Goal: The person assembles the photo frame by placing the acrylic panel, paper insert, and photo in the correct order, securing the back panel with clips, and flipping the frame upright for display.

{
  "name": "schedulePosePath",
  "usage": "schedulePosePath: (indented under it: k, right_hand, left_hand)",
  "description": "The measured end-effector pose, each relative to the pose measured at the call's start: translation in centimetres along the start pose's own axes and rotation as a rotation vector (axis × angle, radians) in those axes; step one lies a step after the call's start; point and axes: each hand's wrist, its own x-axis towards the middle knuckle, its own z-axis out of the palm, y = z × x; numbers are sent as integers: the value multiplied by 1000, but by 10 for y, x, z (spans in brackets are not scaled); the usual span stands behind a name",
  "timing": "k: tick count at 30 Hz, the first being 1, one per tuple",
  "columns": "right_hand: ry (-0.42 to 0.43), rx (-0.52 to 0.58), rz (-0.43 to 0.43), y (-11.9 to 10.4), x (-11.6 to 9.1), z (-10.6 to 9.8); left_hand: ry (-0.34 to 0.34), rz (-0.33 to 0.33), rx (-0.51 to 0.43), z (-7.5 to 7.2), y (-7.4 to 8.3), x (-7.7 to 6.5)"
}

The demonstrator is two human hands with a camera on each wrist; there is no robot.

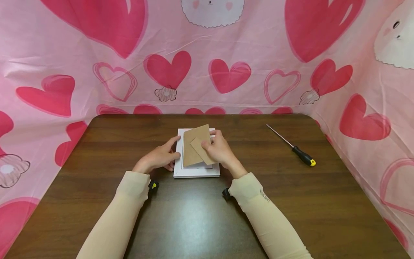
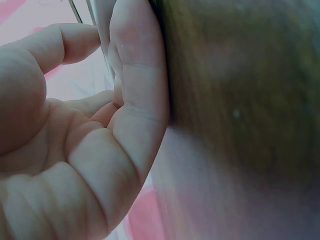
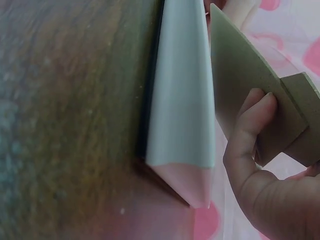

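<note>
Cardboard backing (image 1: 191, 150) hangs tilted over a white frame (image 1: 197, 173), pinched in the person's right hand (image 1: 223, 151), with the thumb lying across its smaller flap (image 1: 198, 148). The frame lies flat on the wooden surface (image 1: 181, 230), and the left hand (image 1: 160, 155), fingers loosely spread, touches its left edge, I'd guess to steady it. To me this looks like the handling of the backing at the frame's opening, though from where I stand I can't tell whether it's coming out or going in. Either way, the next move calls for keeping the frame steady and guiding the board's edges past the rim without bending them.
</note>
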Motion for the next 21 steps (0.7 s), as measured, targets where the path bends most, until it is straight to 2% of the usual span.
schedulePosePath:
  k: [21]
  right_hand:
    - [-15,-20,6,4,0,2]
  left_hand:
    - [-6,10,-23,0,-2,0]
